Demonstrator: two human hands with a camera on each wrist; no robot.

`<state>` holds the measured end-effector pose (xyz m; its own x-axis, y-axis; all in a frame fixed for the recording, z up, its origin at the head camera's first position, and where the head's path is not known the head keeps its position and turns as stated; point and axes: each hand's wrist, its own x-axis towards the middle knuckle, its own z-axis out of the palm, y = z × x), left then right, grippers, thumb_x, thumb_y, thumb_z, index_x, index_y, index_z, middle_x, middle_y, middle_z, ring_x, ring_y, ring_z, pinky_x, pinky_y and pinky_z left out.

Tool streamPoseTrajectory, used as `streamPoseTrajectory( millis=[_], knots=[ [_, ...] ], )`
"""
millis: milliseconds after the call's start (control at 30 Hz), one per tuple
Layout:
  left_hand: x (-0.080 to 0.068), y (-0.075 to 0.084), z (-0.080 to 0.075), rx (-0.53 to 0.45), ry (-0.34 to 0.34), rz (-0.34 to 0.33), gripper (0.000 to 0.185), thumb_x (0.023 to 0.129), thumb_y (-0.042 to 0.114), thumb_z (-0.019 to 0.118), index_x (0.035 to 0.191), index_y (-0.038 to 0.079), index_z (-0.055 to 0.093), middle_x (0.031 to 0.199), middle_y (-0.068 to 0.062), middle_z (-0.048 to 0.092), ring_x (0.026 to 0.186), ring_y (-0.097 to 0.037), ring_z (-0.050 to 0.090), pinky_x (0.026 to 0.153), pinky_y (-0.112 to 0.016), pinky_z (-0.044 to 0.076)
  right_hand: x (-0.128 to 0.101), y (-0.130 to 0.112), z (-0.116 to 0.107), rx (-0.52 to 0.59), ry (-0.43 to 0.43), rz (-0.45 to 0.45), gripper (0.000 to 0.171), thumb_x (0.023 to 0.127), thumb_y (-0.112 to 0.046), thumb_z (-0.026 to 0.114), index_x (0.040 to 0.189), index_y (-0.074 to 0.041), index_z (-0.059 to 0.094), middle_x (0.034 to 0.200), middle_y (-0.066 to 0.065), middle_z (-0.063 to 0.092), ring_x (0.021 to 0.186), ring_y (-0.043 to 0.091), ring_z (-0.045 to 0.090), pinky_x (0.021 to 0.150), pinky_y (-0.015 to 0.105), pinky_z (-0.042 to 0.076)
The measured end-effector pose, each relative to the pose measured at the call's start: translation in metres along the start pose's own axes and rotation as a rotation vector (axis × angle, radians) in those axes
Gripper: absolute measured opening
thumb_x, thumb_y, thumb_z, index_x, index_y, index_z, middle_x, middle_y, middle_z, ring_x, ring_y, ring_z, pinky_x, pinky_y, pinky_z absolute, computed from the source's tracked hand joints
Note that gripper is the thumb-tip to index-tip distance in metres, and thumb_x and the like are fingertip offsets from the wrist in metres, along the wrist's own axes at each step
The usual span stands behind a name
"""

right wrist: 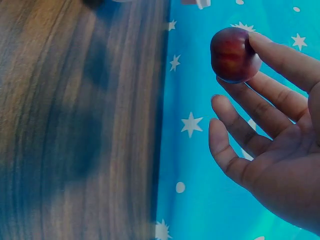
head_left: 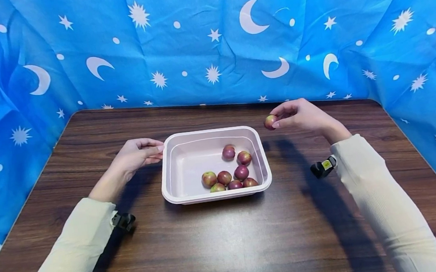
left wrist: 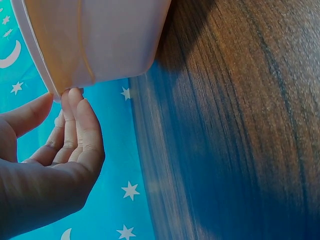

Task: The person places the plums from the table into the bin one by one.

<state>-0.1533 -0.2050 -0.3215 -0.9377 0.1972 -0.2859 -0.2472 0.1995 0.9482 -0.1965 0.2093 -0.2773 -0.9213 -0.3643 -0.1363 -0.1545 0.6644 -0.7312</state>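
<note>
- A blue cloth backdrop point(head_left: 208, 44), printed with white moons and stars, is wrapping around the back and both sides of the scene.
- A dark wooden table point(head_left: 229, 241) is filling the lower part of the head view, and everything else is sitting on it or hanging over it.
- Two arms in pale sleeves point(head_left: 71, 258) are reaching in from the near edge, each wearing a small black device at the wrist.
- A pink plastic tray point(head_left: 173, 167) is sitting near the middle of the table, between the two hands.
- The left hand point(head_left: 134, 156) is resting at the tray's left rim; in the left wrist view its fingertips point(left wrist: 75, 97) are touching the underside of the rim with the fingers fairly straight and the thumb held apart, not wrapping round anything.
- The right hand point(head_left: 303, 116) is hovering above the table, just beyond the tray's far right corner, pinching one fruit between thumb and forefinger while the other fingers are spreading loosely.
- Seven small red-and-green fruits point(head_left: 231, 172) are lying inside the tray, mostly clustering against its near right wall, some touching one another.
- The held fruit point(head_left: 270, 122), dark red and glossy in the right wrist view point(right wrist: 232, 55), is hanging in the air, outside the tray and clear of the table.
</note>
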Motion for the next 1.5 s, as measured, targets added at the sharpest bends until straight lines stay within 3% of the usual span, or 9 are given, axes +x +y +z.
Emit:
streamPoseTrajectory(
  millis=[700,1167,1500],
  knots=[
    [-0.001,0.001,0.000,0.013,-0.001,-0.003,0.038,0.090,0.004,0.055,0.119,-0.017,0.044,0.083,0.002,0.061,0.072,-0.007,0.061,0.080,-0.030,0.052,0.010,-0.035,0.000,-0.030,-0.009,-0.117,0.034,0.082,-0.024,0.070,0.110,-0.007,0.064,0.103,0.007,0.064,0.093,0.019,0.055,0.083,0.034,0.046],
    [-0.001,0.001,0.000,0.023,0.002,-0.002,0.038,0.090,0.004,0.055,0.119,-0.017,0.044,0.084,0.002,0.061,0.073,-0.008,0.061,0.081,-0.031,0.052,0.013,-0.055,0.018,-0.003,-0.091,-0.176,0.033,0.082,-0.020,0.070,0.112,-0.007,0.063,0.101,0.006,0.065,0.095,0.019,0.055,0.081,0.034,0.048],
    [-0.003,0.003,0.001,0.016,0.002,-0.002,0.037,0.091,0.003,0.054,0.119,-0.018,0.044,0.082,0.002,0.061,0.072,-0.007,0.061,0.081,-0.031,0.052,0.012,-0.060,0.036,-0.041,-0.133,-0.240,0.028,0.083,-0.018,0.069,0.109,-0.009,0.065,0.098,0.003,0.064,0.092,0.019,0.053,0.075,0.033,0.049]
  ],
)
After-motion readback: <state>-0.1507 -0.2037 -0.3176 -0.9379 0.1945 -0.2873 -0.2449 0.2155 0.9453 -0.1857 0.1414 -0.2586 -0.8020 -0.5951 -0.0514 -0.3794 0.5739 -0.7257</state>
